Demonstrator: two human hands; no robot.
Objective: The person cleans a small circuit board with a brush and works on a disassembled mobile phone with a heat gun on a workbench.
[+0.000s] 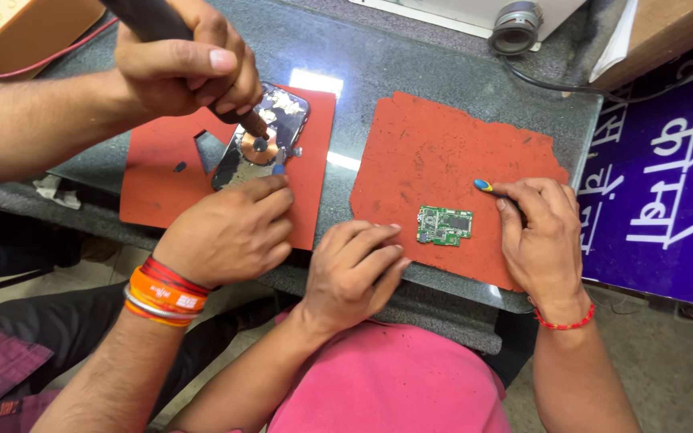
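Right hand (543,240) pinches blue-and-yellow-tipped tool (484,186) near green circuit board (444,225) on red mat (443,144); left hand (354,273) loosely curled, empty. Probing seemingly not begun — next calls for steadied board, careful tip.

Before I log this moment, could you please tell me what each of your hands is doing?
Left hand: loosely curled, resting on the red mat, holding nothing.
Right hand: closed on a blue-and-yellow-tipped tool.

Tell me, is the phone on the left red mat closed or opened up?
Opened up. The phone lies flat with its back cover off: a copper coil and inner parts show.
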